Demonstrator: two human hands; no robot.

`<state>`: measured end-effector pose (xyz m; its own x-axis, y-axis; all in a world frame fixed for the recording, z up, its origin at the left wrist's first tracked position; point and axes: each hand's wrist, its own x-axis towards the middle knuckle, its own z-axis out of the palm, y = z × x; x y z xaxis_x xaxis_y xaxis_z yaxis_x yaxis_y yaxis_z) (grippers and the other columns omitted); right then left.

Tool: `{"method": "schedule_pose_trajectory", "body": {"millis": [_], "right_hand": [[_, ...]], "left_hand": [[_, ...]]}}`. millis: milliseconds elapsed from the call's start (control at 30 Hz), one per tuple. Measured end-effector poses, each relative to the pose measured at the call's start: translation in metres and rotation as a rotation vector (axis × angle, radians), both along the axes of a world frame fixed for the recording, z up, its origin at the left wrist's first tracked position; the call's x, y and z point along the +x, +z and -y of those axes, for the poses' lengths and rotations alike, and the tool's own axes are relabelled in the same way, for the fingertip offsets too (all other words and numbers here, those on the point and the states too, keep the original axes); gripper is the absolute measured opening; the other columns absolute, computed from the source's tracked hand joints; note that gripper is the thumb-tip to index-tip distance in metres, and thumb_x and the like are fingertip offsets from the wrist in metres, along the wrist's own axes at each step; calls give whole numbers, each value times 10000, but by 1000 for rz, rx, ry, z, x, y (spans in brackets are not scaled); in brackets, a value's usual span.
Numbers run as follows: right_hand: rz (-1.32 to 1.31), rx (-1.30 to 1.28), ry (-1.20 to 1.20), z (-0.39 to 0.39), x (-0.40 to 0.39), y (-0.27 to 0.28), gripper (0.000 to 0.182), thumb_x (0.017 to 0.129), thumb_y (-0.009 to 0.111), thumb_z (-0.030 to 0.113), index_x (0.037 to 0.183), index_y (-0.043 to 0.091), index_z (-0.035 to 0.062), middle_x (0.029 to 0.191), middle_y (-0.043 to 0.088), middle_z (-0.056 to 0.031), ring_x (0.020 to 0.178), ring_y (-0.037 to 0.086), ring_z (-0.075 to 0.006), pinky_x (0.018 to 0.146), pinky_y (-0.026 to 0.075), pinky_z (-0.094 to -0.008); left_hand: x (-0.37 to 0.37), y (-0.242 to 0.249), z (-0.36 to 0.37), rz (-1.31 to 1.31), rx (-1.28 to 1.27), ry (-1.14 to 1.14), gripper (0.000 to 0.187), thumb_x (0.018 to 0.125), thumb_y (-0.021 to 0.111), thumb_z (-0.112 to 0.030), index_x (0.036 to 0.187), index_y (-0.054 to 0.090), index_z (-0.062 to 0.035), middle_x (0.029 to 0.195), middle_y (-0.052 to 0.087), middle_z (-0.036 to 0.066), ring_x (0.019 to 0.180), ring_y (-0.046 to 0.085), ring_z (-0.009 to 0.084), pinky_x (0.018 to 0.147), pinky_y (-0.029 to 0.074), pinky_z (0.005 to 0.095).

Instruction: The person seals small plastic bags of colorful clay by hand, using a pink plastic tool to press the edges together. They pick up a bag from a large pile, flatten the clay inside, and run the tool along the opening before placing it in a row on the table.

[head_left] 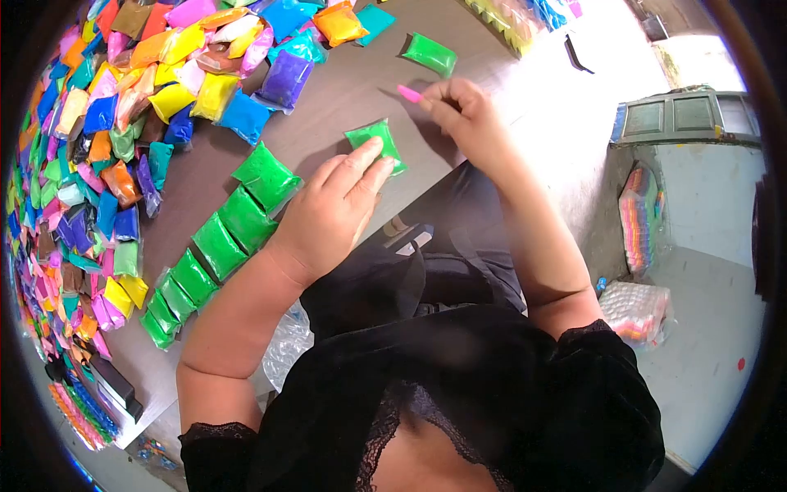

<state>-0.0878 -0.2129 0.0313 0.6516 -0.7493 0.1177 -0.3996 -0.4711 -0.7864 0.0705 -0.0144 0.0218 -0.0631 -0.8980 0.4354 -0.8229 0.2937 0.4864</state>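
Note:
My left hand (328, 205) lies over a green packet (389, 156), its outstretched fingertips resting on the clear wrapping against the table. Above and to the right, my right hand (469, 119) pinches a small pink stick-like piece (409, 94) between thumb and fingers. Its far end points left and is too thin to make out. Another green packet (431, 55) lies apart beyond my right hand. Beside my left forearm, a slanting row of several green packets (221, 246) lies side by side.
A large heap of many-coloured packets (106, 164) covers the table's left and far side. A black box-like object (116, 387) sits near the table's lower left corner. Plastic-wrapped stacks (635, 312) stand on the floor at right, near a green-framed panel (680, 116).

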Motion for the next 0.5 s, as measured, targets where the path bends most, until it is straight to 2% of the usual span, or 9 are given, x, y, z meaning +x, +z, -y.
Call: {"method": "schedule_pose_trajectory", "body": {"millis": [67,133,200,267,333,367,433,500], "right_hand": [[-85,94,-3,-13,-12,0,174,870,705,187,908,699,17,885,691,-175,850,677,-315,770,519,-389],[-81,37,-13,-29,-13,12,159,860,708,181,901,702,27,876,684,-170,852,671,-323,761,521,-399],[-23,-41,88,-44,-8,18,140,851,708,171,888,699,36,852,671,-161,840,660,-333,752,522,-415],[-93,-129,130,-54,0,15,136,848,707,183,835,650,60,803,639,-134,831,647,-345,719,522,-444],[-102,-176,123,-52,4,7,133,841,736,173,851,679,53,792,625,-111,747,639,-284,676,511,-379],[-104,-176,125,-51,5,7,133,841,736,173,851,679,53,792,625,-111,747,639,-284,676,511,-379],[-108,-224,110,-47,6,7,155,848,707,220,825,655,76,813,646,-122,796,657,-345,697,532,-450],[-115,-249,84,-40,7,-1,145,850,703,216,823,666,79,817,648,-121,796,659,-347,698,534,-451]], "left_hand": [[-1,-2,1,1,-43,-13,472,771,719,-12,1232,619,16,1273,581,156,1133,579,344,1004,472,450],[-2,-3,1,78,-28,0,448,785,703,-16,1226,629,11,1264,583,152,1159,570,337,1021,466,459],[-3,0,1,126,-17,1,426,796,692,-21,1218,634,8,1262,582,149,1181,563,334,1043,455,458],[-3,1,3,173,-11,6,405,808,680,-26,1209,638,4,1260,582,146,1203,555,332,1065,443,458],[-3,1,4,171,22,21,373,822,661,-34,1193,644,-4,1253,582,144,1239,537,327,1100,418,464],[-3,3,5,170,23,23,373,822,661,-34,1193,644,-4,1253,582,144,1239,537,327,1100,418,464],[-2,6,6,146,55,8,384,809,668,-26,1191,639,-13,1253,578,145,1256,526,329,1119,400,471],[-3,6,6,145,60,3,398,802,673,-24,1198,632,-15,1256,575,144,1255,526,331,1114,403,474]]}}
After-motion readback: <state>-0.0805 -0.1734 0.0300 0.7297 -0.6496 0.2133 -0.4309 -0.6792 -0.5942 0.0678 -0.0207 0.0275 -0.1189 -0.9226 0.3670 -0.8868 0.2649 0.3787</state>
